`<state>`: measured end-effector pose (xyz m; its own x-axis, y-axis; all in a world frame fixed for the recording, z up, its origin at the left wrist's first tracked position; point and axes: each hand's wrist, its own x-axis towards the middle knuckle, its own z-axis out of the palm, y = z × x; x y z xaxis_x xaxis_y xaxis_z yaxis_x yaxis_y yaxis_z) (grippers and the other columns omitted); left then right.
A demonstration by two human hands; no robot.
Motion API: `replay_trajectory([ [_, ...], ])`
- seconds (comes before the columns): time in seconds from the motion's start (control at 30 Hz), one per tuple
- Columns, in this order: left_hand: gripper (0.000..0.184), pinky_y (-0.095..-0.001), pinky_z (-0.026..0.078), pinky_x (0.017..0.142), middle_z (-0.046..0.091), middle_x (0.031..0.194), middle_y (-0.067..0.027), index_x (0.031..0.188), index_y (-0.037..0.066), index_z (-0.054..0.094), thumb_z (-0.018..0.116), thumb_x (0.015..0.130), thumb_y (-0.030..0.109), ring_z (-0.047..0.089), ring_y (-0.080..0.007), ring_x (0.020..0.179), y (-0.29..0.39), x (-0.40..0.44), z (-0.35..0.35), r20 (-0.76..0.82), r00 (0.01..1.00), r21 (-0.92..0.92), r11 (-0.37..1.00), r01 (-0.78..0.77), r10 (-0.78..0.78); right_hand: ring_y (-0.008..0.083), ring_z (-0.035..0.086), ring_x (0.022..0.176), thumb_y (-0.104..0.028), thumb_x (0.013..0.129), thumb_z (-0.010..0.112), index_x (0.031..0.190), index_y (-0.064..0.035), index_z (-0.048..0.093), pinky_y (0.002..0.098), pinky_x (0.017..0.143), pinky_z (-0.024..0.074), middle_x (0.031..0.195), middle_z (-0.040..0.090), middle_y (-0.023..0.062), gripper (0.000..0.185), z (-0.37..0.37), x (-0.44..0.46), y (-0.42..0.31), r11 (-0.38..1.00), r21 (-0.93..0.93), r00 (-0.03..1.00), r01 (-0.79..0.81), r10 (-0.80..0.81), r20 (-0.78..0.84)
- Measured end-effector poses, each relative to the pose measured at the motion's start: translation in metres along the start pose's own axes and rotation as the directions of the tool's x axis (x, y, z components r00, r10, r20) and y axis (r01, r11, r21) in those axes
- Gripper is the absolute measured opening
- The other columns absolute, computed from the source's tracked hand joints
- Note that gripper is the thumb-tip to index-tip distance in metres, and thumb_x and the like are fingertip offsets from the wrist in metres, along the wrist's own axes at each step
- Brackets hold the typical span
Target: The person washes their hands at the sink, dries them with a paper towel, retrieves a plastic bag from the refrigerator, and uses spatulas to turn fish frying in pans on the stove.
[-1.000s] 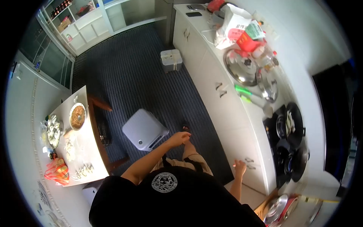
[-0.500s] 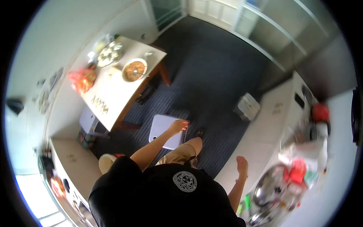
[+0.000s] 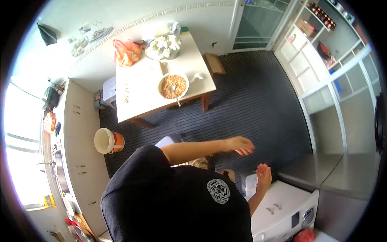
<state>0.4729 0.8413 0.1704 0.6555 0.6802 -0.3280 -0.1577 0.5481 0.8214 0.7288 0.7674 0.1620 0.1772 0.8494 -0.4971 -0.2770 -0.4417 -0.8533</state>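
My left hand (image 3: 240,145) reaches across in front of my body over the dark floor, fingers loosely apart and nothing in it. My right hand (image 3: 264,176) is raised near the white cabinet (image 3: 282,201), also holding nothing, its fingers stretched upward. Neither hand touches an object. A small white bin (image 3: 250,182) stands just beneath the right hand. On the table (image 3: 141,107) are a bowl of brownish filling (image 3: 173,84) with a spoon (image 3: 173,91) in it, and a large bowl of white pieces (image 3: 164,47).
A red-orange plastic bag (image 3: 127,52) and a row of small pale pieces (image 3: 126,90) lie on the table. A white bucket (image 3: 105,141) stands by the left cabinets (image 3: 76,133). A pale stool (image 3: 169,140) is partly hidden by my arm. Glass-doored shelving (image 3: 326,109) lines the right.
My view and body have turned to the right, so the table now appears nearer the upper middle. My left hand has swung right, closer to my right hand.
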Motion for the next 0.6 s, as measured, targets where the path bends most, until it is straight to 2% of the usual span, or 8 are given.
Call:
replay_trajectory([
  [0.07, 0.040, -0.0319, 0.046, 0.082, 0.055, 0.108, -0.0162, 0.116, 0.000, 0.048, 0.048, 0.088, 0.029, 0.054, -0.0223, 0.097, 0.042, 0.042, 0.030, 0.190, 0.980, -0.014, 0.998, -0.059, 0.061, 0.0242, 0.052, 0.100, -0.044, 0.089, 0.040, 0.113, 0.0016, 0.048, 0.0324, 0.087, 0.0414, 0.110, 0.054, 0.0163, 0.053, 0.020, 0.041, -0.033, 0.970, 0.237, 0.987, -0.047, 0.009, 0.160],
  [0.13, 0.044, -0.0341, 0.047, 0.081, 0.054, 0.107, -0.0172, 0.114, -0.003, 0.047, 0.049, 0.086, 0.031, 0.055, -0.0257, 0.096, 0.073, 0.082, 0.047, 0.272, 0.954, -0.071, 0.991, -0.111, 0.126, 0.0256, 0.048, 0.107, -0.052, 0.087, 0.038, 0.115, 0.0027, 0.046, 0.0354, 0.092, 0.0372, 0.116, 0.049, 0.0170, 0.062, 0.050, 0.070, -0.067, 0.905, 0.417, 0.970, -0.083, -0.022, 0.241],
  [0.2, 0.043, -0.0335, 0.046, 0.083, 0.054, 0.107, -0.0166, 0.114, -0.002, 0.048, 0.048, 0.088, 0.031, 0.054, -0.0239, 0.097, 0.101, 0.118, 0.037, 0.287, 0.949, -0.087, 0.990, -0.109, 0.130, 0.0283, 0.043, 0.111, -0.052, 0.088, 0.036, 0.120, 0.0032, 0.041, 0.0375, 0.094, 0.0354, 0.123, 0.043, 0.0187, 0.064, 0.062, 0.119, -0.089, 0.817, 0.543, 0.892, -0.195, -0.081, 0.444],
  [0.23, 0.042, -0.0332, 0.046, 0.084, 0.054, 0.107, -0.0163, 0.114, -0.002, 0.048, 0.047, 0.088, 0.031, 0.054, -0.0230, 0.098, 0.111, 0.136, 0.033, 0.293, 0.947, -0.100, 0.989, -0.108, 0.133, 0.0297, 0.041, 0.113, -0.052, 0.088, 0.035, 0.122, 0.0035, 0.038, 0.0386, 0.095, 0.0346, 0.126, 0.039, 0.0195, 0.065, 0.066, 0.140, -0.102, 0.766, 0.585, 0.838, -0.266, -0.116, 0.533],
  [0.33, 0.041, -0.0320, 0.046, 0.083, 0.055, 0.106, -0.0154, 0.114, -0.002, 0.048, 0.047, 0.088, 0.030, 0.054, -0.0213, 0.097, 0.119, 0.199, -0.029, 0.221, 0.959, -0.194, 0.971, -0.136, 0.179, 0.0309, 0.040, 0.115, -0.053, 0.088, 0.033, 0.121, 0.0050, 0.038, 0.0396, 0.096, 0.0340, 0.127, 0.038, 0.0210, 0.067, 0.087, 0.198, -0.157, 0.846, 0.457, 0.860, -0.274, 0.002, 0.511],
  [0.4, 0.039, -0.0302, 0.047, 0.081, 0.056, 0.107, -0.0142, 0.113, 0.000, 0.050, 0.047, 0.089, 0.030, 0.054, -0.0193, 0.096, 0.125, 0.223, -0.078, -0.070, 0.991, -0.030, 0.993, -0.116, 0.114, 0.0306, 0.041, 0.115, -0.050, 0.089, 0.033, 0.120, 0.0061, 0.038, 0.0400, 0.097, 0.0350, 0.124, 0.041, 0.0208, 0.064, 0.081, 0.257, -0.178, 0.903, 0.342, 0.869, -0.262, 0.066, 0.490],
  [0.47, 0.036, -0.0292, 0.047, 0.080, 0.056, 0.106, -0.0123, 0.112, 0.002, 0.051, 0.048, 0.088, 0.029, 0.055, -0.0181, 0.095, 0.133, 0.229, -0.123, -0.336, 0.934, 0.020, 0.993, -0.120, 0.120, 0.0304, 0.043, 0.114, -0.048, 0.090, 0.033, 0.120, 0.0065, 0.039, 0.0396, 0.096, 0.0362, 0.122, 0.043, 0.0203, 0.062, 0.077, 0.310, -0.201, 0.944, 0.247, 0.907, -0.221, 0.106, 0.408],
  [0.6, 0.031, -0.0285, 0.051, 0.073, 0.060, 0.099, -0.0083, 0.110, 0.003, 0.054, 0.051, 0.087, 0.024, 0.059, -0.0164, 0.084, 0.118, 0.216, -0.232, -0.676, 0.735, -0.162, 0.962, -0.220, 0.055, 0.0283, 0.050, 0.107, -0.036, 0.090, 0.042, 0.118, 0.0073, 0.042, 0.0376, 0.091, 0.0417, 0.116, 0.049, 0.0196, 0.051, 0.078, 0.403, -0.241, 0.986, -0.116, 0.928, -0.116, 0.149, 0.342],
])
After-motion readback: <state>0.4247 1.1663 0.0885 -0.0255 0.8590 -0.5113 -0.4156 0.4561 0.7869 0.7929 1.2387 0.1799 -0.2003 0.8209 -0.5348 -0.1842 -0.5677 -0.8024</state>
